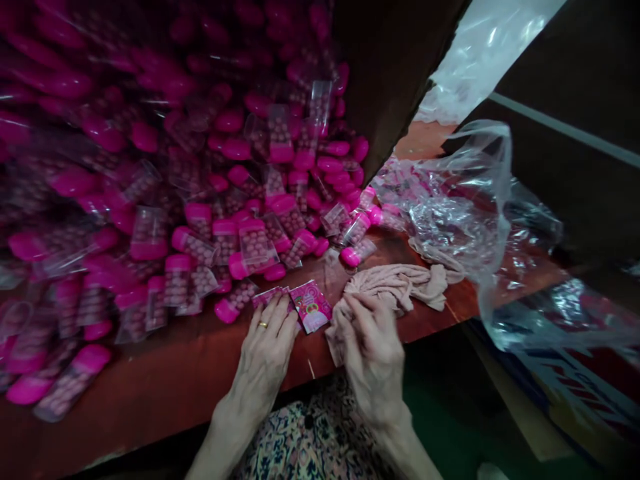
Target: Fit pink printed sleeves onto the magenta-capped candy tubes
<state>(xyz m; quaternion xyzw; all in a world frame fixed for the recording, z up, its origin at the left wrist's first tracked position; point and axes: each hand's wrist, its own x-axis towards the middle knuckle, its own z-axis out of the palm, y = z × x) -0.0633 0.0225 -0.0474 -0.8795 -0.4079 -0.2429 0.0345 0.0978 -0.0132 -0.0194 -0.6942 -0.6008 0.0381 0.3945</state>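
My left hand (270,340), with a ring on one finger, lies palm down with its fingers stretched over a pink printed label (265,295) at the table's front. Just right of those fingertips, another pink label (312,305) with a round green and red picture lies flat. My right hand (374,343) is closed, its fingers pinched together on a crumpled beige cloth (400,285). Part of the cloth is under that hand. Beyond the labels, small clear containers with pink caps (254,241) and round pale balls inside form a large heap.
A reddish-brown table (195,360) runs across in front of me. One capped container (75,383) lies near its left front edge. A dark upright panel (390,73) borders the heap on the right. Behind the cloth, a clear plastic bag (450,213) spreads beside many pink labels.
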